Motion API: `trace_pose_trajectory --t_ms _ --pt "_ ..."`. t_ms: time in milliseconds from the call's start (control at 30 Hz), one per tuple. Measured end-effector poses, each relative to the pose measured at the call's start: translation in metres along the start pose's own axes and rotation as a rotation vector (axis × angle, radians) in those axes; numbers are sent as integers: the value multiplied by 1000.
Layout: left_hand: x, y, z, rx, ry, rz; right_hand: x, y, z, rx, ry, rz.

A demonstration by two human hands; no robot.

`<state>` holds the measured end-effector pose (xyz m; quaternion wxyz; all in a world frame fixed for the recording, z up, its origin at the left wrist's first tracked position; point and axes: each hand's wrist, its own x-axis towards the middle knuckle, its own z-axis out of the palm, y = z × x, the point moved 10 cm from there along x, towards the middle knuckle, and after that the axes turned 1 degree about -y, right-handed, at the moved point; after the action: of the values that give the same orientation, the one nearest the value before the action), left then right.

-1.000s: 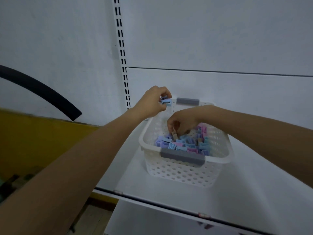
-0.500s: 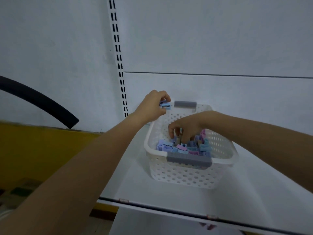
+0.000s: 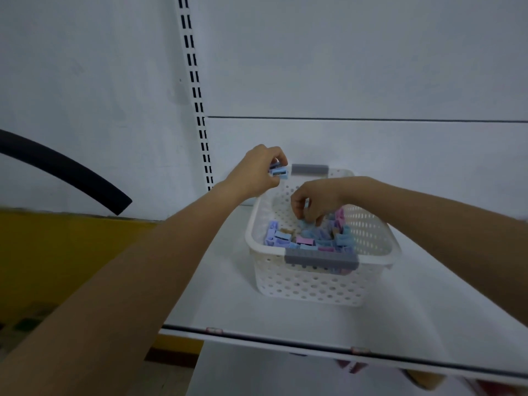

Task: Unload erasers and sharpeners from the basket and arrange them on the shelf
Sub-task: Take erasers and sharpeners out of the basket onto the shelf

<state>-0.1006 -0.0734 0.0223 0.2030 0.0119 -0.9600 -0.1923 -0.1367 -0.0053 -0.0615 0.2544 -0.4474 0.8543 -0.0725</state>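
While the left hand [image 3: 257, 172] pinches gathered blue sharpeners [image 3: 278, 173] beside the far rim of the basket [image 3: 394, 252], seemingly as a holding stack, the right hand [image 3: 314, 205], fingers curled, pinches among pastel pieces [image 3: 308, 242] heaped inside it on the shelf [image 3: 228, 295].

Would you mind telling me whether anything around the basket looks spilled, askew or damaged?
Nothing stands out. The basket sits upright on the shelf, its coloured pieces all inside, none spilled. The left hand grips small pieces by the far rim; the right hand reaches into the heap.
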Motion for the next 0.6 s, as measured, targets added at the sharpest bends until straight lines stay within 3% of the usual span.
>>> trace_pose_trajectory --t_ms 300,600 --pt "9 30 -18 75 -67 35 -52 -3 -64 60 200 -79" --pt "27 161 8 80 -231 165 -171 62 -102 47 367 -42"
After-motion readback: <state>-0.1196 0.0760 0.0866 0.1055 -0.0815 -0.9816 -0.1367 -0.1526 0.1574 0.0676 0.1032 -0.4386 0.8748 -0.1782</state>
